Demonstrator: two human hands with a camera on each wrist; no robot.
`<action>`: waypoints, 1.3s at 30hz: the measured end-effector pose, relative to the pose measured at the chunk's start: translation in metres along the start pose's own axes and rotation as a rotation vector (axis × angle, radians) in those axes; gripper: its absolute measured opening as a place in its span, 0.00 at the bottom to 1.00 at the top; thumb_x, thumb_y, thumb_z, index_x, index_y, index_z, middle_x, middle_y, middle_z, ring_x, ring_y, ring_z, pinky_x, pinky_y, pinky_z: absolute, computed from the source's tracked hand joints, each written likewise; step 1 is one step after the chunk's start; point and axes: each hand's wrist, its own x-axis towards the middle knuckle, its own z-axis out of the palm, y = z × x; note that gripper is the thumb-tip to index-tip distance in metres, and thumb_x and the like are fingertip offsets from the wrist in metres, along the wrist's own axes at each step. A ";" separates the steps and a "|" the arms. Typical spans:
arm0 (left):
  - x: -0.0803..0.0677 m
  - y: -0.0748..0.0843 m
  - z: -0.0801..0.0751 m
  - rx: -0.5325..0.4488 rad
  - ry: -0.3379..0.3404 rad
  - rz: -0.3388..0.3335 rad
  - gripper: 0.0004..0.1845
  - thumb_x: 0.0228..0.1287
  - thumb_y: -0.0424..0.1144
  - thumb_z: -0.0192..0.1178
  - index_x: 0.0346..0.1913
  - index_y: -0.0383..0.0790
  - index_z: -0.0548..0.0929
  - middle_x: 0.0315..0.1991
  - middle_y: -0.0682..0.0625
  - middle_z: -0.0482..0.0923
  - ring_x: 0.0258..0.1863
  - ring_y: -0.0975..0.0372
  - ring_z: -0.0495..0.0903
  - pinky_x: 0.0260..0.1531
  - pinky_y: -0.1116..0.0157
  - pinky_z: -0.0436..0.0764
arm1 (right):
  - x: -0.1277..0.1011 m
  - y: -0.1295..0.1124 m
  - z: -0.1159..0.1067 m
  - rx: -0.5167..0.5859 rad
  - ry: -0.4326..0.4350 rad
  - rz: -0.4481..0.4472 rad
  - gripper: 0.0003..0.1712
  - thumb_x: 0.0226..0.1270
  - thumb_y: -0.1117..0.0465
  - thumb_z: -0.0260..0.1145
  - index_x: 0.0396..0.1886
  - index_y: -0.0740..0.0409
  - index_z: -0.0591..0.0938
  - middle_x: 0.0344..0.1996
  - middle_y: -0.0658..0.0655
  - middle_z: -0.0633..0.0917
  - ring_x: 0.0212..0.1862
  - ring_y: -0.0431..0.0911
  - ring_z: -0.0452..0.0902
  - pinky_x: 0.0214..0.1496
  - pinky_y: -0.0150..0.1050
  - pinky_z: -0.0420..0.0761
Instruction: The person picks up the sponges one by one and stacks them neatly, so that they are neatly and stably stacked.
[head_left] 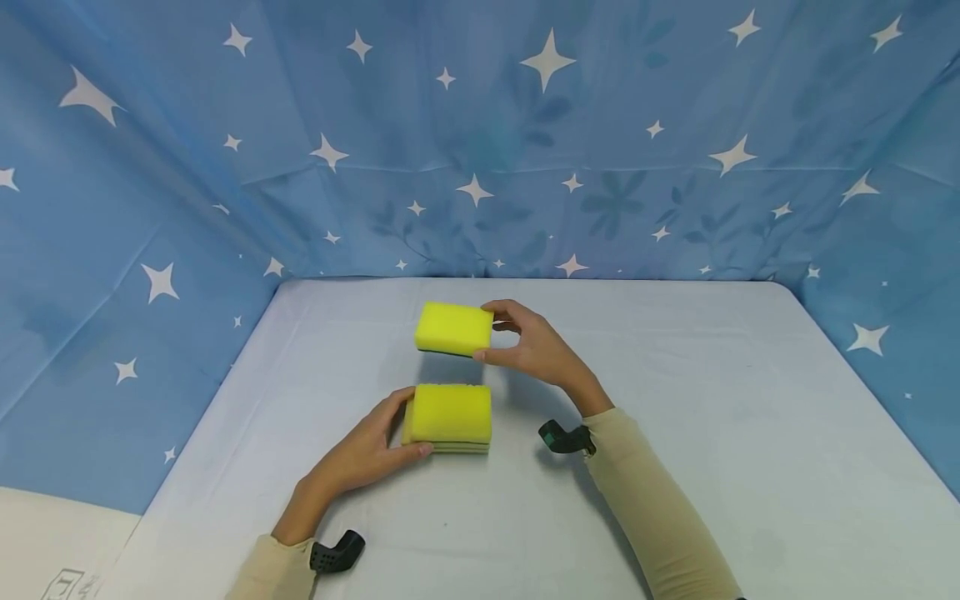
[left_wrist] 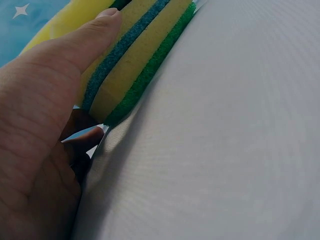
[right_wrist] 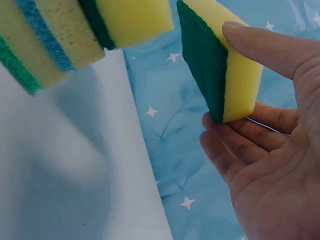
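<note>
Above the pale grey worktop [head_left: 675, 433], the right hand [head_left: 536, 346] pinches a yellow rectangular sponge with a green scouring face [head_left: 453, 328] by its end, clear of the surface. Just nearer, the left hand [head_left: 360, 454] clasps a stack of yellow sponges [head_left: 450, 414] resting on the worktop.

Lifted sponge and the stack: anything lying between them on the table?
Nothing. In the head view only bare table and shadow separate the lifted sponge, pinched by the right hand, from the stack the left hand grips.
</note>
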 end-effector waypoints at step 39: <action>0.000 0.001 0.000 0.030 0.004 -0.011 0.50 0.69 0.58 0.73 0.84 0.39 0.60 0.81 0.38 0.60 0.81 0.43 0.58 0.76 0.38 0.61 | -0.022 -0.044 -0.014 0.009 -0.250 0.003 0.41 0.61 0.53 0.83 0.67 0.58 0.72 0.65 0.58 0.78 0.69 0.55 0.76 0.74 0.54 0.74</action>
